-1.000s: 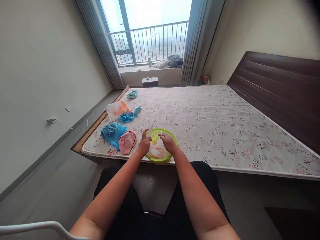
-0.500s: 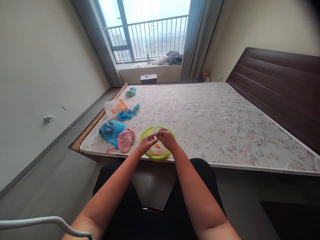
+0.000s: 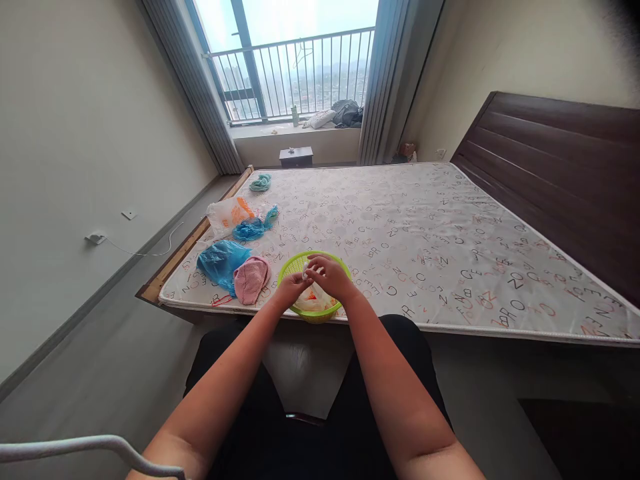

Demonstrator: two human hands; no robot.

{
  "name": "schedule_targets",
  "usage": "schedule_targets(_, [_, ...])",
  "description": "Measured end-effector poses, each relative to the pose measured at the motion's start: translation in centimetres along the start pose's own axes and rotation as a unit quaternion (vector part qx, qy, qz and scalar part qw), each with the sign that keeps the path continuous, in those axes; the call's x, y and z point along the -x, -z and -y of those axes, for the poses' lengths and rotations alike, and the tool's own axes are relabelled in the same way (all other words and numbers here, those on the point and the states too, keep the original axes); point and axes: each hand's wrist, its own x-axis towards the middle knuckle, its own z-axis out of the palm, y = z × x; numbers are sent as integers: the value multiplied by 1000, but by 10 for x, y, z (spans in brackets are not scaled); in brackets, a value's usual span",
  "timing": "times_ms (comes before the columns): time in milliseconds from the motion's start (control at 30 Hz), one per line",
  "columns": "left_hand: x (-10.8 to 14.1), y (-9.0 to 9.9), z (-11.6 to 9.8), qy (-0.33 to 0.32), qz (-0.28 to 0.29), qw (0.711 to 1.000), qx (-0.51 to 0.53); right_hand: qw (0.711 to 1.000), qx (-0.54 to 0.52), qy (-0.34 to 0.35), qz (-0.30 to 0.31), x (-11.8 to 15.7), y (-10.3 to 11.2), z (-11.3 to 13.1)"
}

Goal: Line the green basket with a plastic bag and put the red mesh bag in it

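A yellow-green basket (image 3: 316,319) stands at the near edge of the mattress (image 3: 350,220), with a whitish plastic bag (image 3: 314,301) marked in orange inside. Above it, my left hand (image 3: 295,287) and my right hand (image 3: 327,275) meet, both closed in a pinch on the white gathered top of the bag. Left of the basket lie a pink cloth (image 3: 251,280) and a blue plastic bag (image 3: 221,262). Farther back are a smaller blue bag (image 3: 250,229), a white bag with orange print (image 3: 227,215) and a teal cloth (image 3: 261,183).
A dark headboard (image 3: 555,173) rises at the right. A small bedside table (image 3: 296,157) stands beyond the mattress, below the window. A white cable (image 3: 145,253) hangs from the left wall socket, and a grey-white tube (image 3: 90,443) crosses the lower left.
My right hand has shifted slightly left, its fingers now over my left hand's fingertips. Less of the bag's white top stands above the fingers. The view has moved slightly.
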Motion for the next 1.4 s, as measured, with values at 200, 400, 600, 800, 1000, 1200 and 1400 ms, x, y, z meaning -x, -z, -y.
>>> schedule_targets(200, [5, 0, -5, 29, 45, 996, 72, 987, 158, -15, 4, -1, 8, -19])
schedule_targets(400, [5, -4, -8, 32, -33, 996, 82, 988, 143, -35, -53, -1, 12, -15])
schedule_targets(600, [4, -9, -14, 27, -107, 987, 115, 994, 41, -95, 33, 1, 2, -4])
schedule_targets(800, [5, -3, -21, 61, -87, 986, 126, 990, 115, 6, 77, 3, -6, -15])
schedule_targets(1000, [0, 5, -12, 41, -37, 990, 128, 973, 222, 59, 23, 4, -18, -12])
schedule_targets(1200, [-1, 18, -6, 23, 50, 997, 59, 977, 202, -27, 67, 2, -28, -15])
schedule_targets(1400, [10, 12, -18, -75, 18, 991, -113, 962, 249, -75, 86, 6, -33, -20])
